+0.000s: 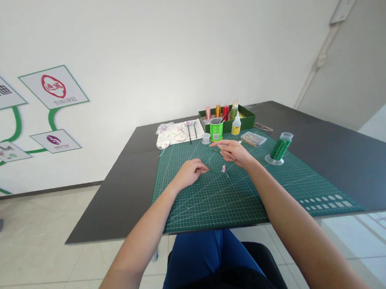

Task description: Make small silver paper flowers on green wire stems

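Note:
My left hand point(191, 172) rests low over the green cutting mat, its fingers pinched on the end of a thin green stem point(214, 171). At the stem's right end is a small pale pink flower point(223, 169), with a wisp of whitish material beside it. My right hand point(232, 152) is above and right of the flower, apart from it. Its index finger points left while the other fingers are curled in; whatever they hold, if anything, is too small to make out. Behind this hand, a thin stick-like piece point(215, 150) is partly hidden.
A green can point(216, 130), glue bottle point(235, 125) and small white spool point(206, 138) stand beyond my hands. Behind them is a green box point(249, 121) with thread spools. A green thread spool point(281, 148) stands right, near a clear case point(254, 139). White paper point(169, 135) lies back left.

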### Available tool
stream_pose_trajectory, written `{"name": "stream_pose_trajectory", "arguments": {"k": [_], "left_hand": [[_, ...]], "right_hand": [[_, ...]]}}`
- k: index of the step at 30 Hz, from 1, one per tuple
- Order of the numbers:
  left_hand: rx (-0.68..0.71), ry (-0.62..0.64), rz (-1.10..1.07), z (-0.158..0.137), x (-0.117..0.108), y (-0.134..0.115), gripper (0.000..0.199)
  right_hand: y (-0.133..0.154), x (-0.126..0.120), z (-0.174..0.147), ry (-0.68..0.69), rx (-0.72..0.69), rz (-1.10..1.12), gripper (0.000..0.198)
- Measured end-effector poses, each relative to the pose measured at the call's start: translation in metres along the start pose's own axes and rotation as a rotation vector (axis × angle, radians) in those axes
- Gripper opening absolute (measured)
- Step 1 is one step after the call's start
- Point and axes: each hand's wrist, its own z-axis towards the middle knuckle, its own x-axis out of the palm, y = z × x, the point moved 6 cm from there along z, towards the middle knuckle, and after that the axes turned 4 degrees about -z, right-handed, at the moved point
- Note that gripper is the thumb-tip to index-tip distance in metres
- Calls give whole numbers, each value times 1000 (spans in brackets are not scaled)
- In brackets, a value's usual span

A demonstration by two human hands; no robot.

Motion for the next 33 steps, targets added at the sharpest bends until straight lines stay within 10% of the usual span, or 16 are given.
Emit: {"name": "stream_pose_trajectory", "arguments": {"k": [33], "left_hand": [[18,-141,-295,-1,-16,-4,12]], "right_hand": [[-27,-12,7,-63,180,-229,44]]}}
